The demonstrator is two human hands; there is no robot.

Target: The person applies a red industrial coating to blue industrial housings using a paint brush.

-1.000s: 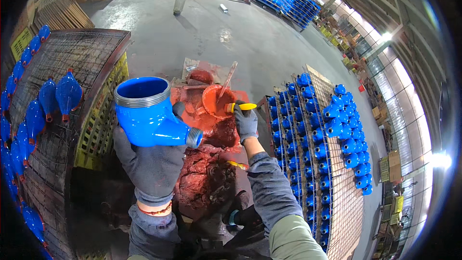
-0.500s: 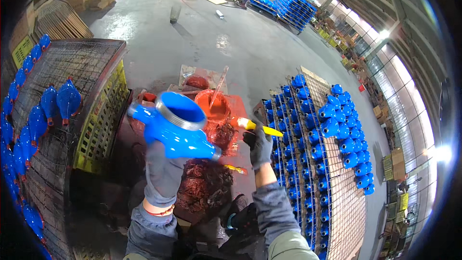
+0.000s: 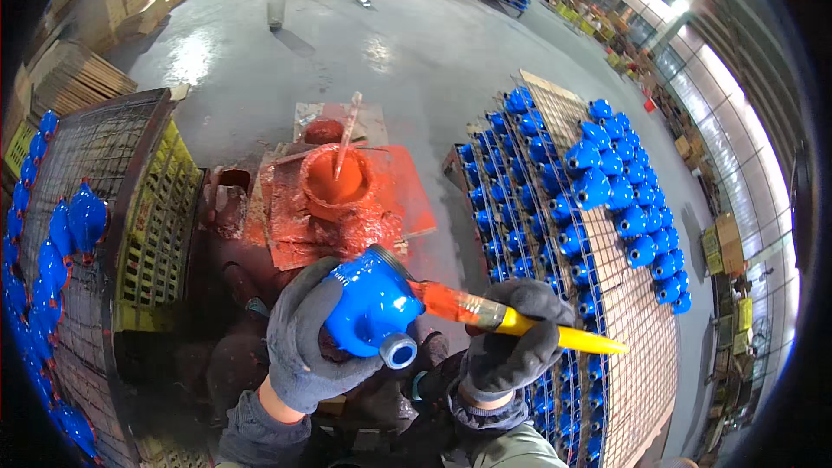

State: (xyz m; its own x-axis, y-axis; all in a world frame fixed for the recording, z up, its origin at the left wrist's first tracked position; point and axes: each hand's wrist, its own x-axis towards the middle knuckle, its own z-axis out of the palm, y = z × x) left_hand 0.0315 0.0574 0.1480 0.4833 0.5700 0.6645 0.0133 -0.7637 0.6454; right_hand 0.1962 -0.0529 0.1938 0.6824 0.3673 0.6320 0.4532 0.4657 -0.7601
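In my gloved left hand point(image 3: 308, 338) sits a glossy blue metal housing point(image 3: 368, 303), tilted so that a short round outlet points toward me. My gloved right hand point(image 3: 520, 338) is closed around a paintbrush point(image 3: 503, 319) with a yellow handle. The brush's red-coated bristle end touches, or nearly touches, the threaded rim of the housing; the exact contact is hard to see. Beyond both hands stands a bucket of red paint point(image 3: 336, 184), its outside thickly caked, with a paint-smeared stick point(image 3: 348, 134) leaning in it.
On the left, a wire-mesh rack point(image 3: 95, 134) holds several blue housings, with a yellow crate point(image 3: 160, 225) beside it. Stacked mesh racks point(image 3: 637, 312) full of blue housings stand close on the right. A red-stained board point(image 3: 412, 191) lies under the bucket. Cardboard point(image 3: 78, 78) leans at the far left.
The housing has come nearer to me and turned, its wide opening now facing away. My right hand has moved closer, bringing the brush to the housing's rim. The view has shifted slightly.
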